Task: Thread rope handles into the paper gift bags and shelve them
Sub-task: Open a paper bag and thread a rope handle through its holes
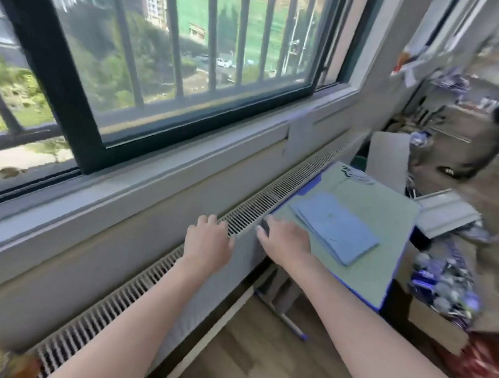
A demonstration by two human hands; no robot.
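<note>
A stack of flat light-blue paper bags (336,225) lies on a green cutting mat (384,212) on a small table to the right. My right hand (283,241) rests on the mat's near-left corner, just left of the stack, with its fingers reaching toward the radiator grille (273,195). A small dark shape sits at its fingertips, too blurred to name. My left hand (209,241) lies on the grille with the fingers bent over its edge and the fingertips hidden. No rope handle is visible.
A long window with dark frame (59,74) and bars runs above the grey sill (157,170). Beyond the table at right are a white box (444,214), purple-and-silver clutter (444,286) and a cardboard box. Wood floor (235,359) lies below.
</note>
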